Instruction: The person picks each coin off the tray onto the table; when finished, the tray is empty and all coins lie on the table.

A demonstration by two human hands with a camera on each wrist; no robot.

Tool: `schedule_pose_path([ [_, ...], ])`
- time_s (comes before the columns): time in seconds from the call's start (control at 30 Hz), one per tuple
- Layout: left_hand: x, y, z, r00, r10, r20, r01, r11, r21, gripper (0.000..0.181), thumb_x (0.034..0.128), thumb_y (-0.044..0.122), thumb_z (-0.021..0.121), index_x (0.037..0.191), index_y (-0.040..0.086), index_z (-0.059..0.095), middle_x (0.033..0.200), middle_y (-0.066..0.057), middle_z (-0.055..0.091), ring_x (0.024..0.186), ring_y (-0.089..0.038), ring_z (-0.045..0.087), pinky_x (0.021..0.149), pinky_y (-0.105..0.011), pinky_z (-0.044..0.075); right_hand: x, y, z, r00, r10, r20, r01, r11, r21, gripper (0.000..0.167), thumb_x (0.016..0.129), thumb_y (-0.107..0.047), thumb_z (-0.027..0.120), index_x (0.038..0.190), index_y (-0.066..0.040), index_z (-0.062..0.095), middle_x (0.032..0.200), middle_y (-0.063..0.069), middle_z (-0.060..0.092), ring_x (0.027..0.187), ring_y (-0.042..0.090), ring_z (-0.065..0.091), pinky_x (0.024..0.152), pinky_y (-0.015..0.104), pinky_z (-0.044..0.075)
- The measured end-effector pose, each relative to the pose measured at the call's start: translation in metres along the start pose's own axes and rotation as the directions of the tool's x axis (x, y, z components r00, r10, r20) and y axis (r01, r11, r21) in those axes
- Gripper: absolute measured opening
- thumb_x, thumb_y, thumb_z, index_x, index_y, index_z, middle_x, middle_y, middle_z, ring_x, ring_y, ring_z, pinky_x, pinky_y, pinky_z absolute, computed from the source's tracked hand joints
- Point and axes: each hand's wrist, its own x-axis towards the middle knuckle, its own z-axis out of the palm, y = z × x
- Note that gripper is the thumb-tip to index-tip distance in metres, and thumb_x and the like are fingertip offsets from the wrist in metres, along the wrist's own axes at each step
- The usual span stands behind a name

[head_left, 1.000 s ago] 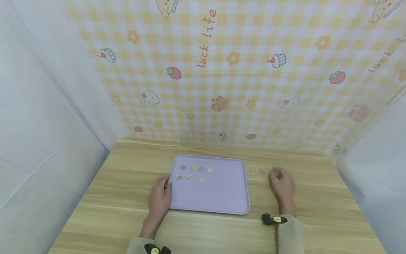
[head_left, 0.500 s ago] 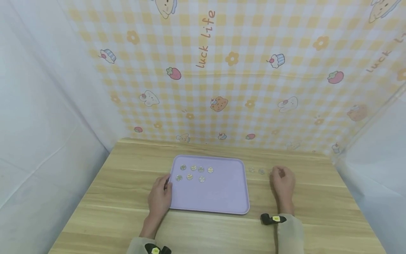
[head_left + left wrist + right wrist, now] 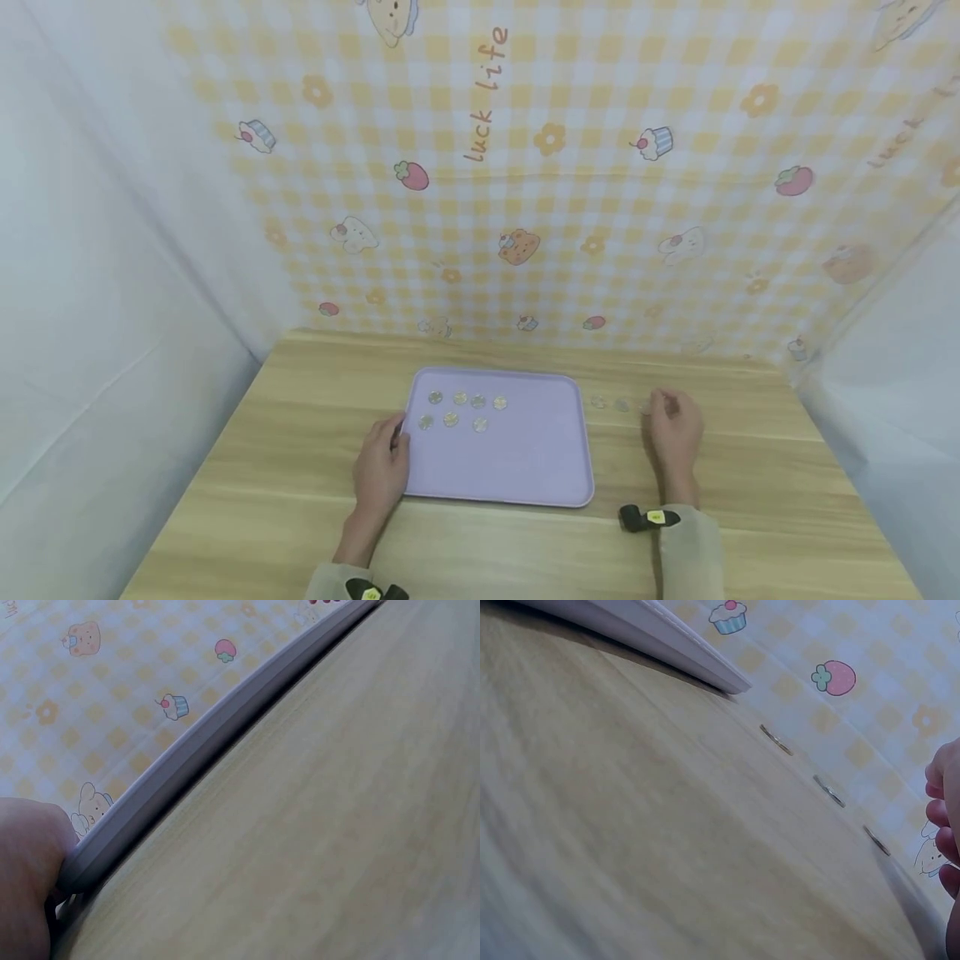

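Observation:
On the left side of the lilac tray [image 3: 525, 467], my left hand [image 3: 380, 471] grips the rim, with the thumb over the edge. Several silvery coins [image 3: 451, 419] lie flat in the tray's left part, in two rows. To the right of the tray, three more coins form a line on the table: a near coin [image 3: 597, 402], a middle coin [image 3: 622, 405] and an end coin [image 3: 877, 840]. Beside the end coin is my right hand [image 3: 675, 429], its fingers curled. In the right wrist view, its fingertips [image 3: 937, 812] show apart from that coin, with nothing visible between them.
The wooden table [image 3: 510, 542] runs under the tray. Behind it hangs a yellow checked cloth [image 3: 555, 192] with cartoon prints. White sheets stand as a left wall [image 3: 97, 275] and a right wall [image 3: 892, 400].
My right hand has shifted slightly right and back, uncovering the third coin beside the other two. The left hand keeps its grip on the tray, and the coins in the tray stay as they were.

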Motion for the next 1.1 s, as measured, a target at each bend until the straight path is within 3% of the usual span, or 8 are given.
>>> schedule_pose_path([
  [0.1,0.001,0.002,0.0,1.0,0.013,-0.023,-0.013,1.0,0.0,0.036,0.0961,0.013,0.062,0.131,0.005,0.063,0.122,-0.013,0.066,0.102,-0.027,0.066,0.083,-0.046,0.055,0.001,-0.001,-0.002,1.0,0.022,0.009,-0.022,1.0,0.017,0.033,0.101,-0.025,0.054,0.116,0.002,0.065,0.112,0.019,0.065,0.101,0.023,0.054,0.089,0.038,0.041],
  [0.2,-0.002,0.001,-0.001,1.0,0.012,-0.028,-0.012,1.0,0.006,0.036,0.096,0.012,0.062,0.131,0.004,0.063,0.121,-0.014,0.066,0.102,-0.028,0.066,0.083,-0.047,0.055,-0.001,0.001,0.0,0.999,0.037,0.01,-0.037,0.999,0.024,0.034,0.101,-0.026,0.053,0.117,0.001,0.065,0.115,0.019,0.065,0.105,0.023,0.054,0.091,0.039,0.04],
  [0.6,0.002,0.001,0.0,0.999,0.022,-0.033,-0.022,1.0,0.004,0.036,0.0966,0.012,0.061,0.131,0.004,0.062,0.123,-0.015,0.066,0.104,-0.029,0.067,0.084,-0.047,0.056,0.002,-0.002,0.002,0.999,0.004,-0.044,-0.004,1.0,0.007,0.03,0.1,-0.025,0.056,0.11,0.0,0.068,0.104,0.014,0.066,0.085,0.001,0.047,0.078,0.026,0.039],
  [0.8,0.001,-0.001,-0.002,0.997,0.026,-0.069,-0.026,1.0,-0.002,0.035,0.0959,0.011,0.062,0.131,0.004,0.063,0.121,-0.015,0.067,0.101,-0.029,0.067,0.081,-0.048,0.054,0.002,-0.01,0.007,0.995,-0.069,-0.066,0.071,0.997,0.024,0.028,0.099,-0.023,0.058,0.104,0.002,0.07,0.094,0.014,0.066,0.08,0.002,0.048,0.073,0.021,0.039],
  [1.0,0.0,-0.003,0.0,0.999,0.015,-0.043,-0.014,1.0,0.017,0.036,0.0963,0.014,0.062,0.131,0.005,0.063,0.123,-0.015,0.066,0.102,-0.029,0.067,0.082,-0.048,0.056,-0.008,-0.016,0.015,1.0,-0.017,-0.02,0.018,1.0,0.016,0.026,0.099,-0.025,0.059,0.104,-0.002,0.07,0.091,0.008,0.064,0.08,0.006,0.049,0.071,0.019,0.039],
  [1.1,0.0,-0.002,0.002,0.999,0.023,-0.046,-0.022,1.0,0.017,0.036,0.0953,0.013,0.063,0.13,0.005,0.063,0.123,-0.015,0.067,0.101,-0.029,0.068,0.081,-0.048,0.056,-0.013,-0.019,0.019,0.999,-0.034,-0.002,0.034,0.999,0.038,0.023,0.098,-0.022,0.061,0.102,-0.001,0.07,0.091,0.009,0.063,0.081,0.007,0.049,0.071,0.018,0.039],
])
